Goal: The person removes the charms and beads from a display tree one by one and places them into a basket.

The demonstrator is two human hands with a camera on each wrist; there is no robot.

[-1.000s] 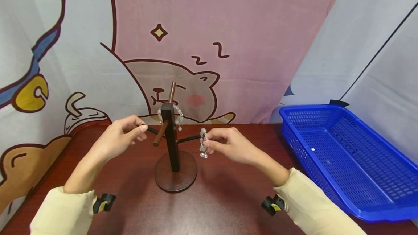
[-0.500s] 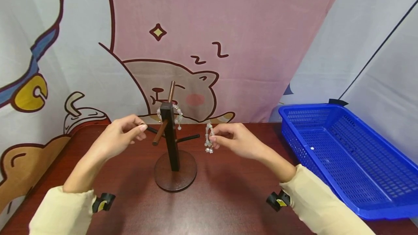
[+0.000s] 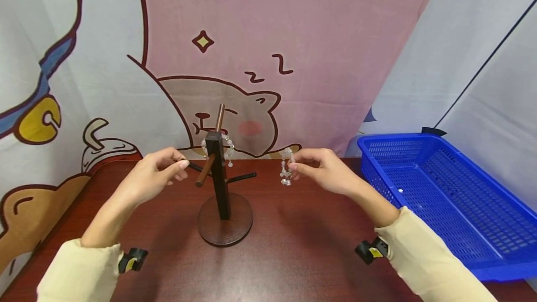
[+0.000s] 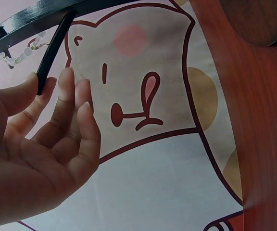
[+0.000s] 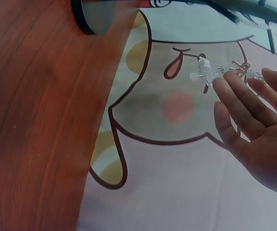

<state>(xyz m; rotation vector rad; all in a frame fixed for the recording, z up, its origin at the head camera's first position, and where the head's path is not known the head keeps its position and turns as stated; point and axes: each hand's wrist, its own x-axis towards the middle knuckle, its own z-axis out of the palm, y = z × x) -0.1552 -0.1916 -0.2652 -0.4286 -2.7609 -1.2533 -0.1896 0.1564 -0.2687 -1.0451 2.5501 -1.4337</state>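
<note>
A dark wooden stand (image 3: 221, 176) with several pegs rises from a round base in the middle of the table. My left hand (image 3: 157, 176) pinches the tip of its left peg (image 4: 56, 53) between thumb and forefinger; the other fingers are loosely bent. To the right of the stand, my right hand (image 3: 320, 171) pinches a clear beaded bracelet (image 3: 286, 167) with small charms dangling from it. The bracelet hangs in the air, apart from the bare right peg (image 3: 241, 178). A second beaded bracelet (image 3: 230, 148) hangs on the peg at the back of the stand.
A blue plastic basket (image 3: 379, 176) stands at the right on the reddish-brown table (image 3: 285, 264), with a tiny white bit (image 3: 400, 190) in it. Behind the table hangs a cartoon-printed cloth (image 3: 327, 59).
My right hand has drawn the bracelet off the end of the right peg and carried it rightward and slightly up. The left hand keeps its pinch on the left peg.
</note>
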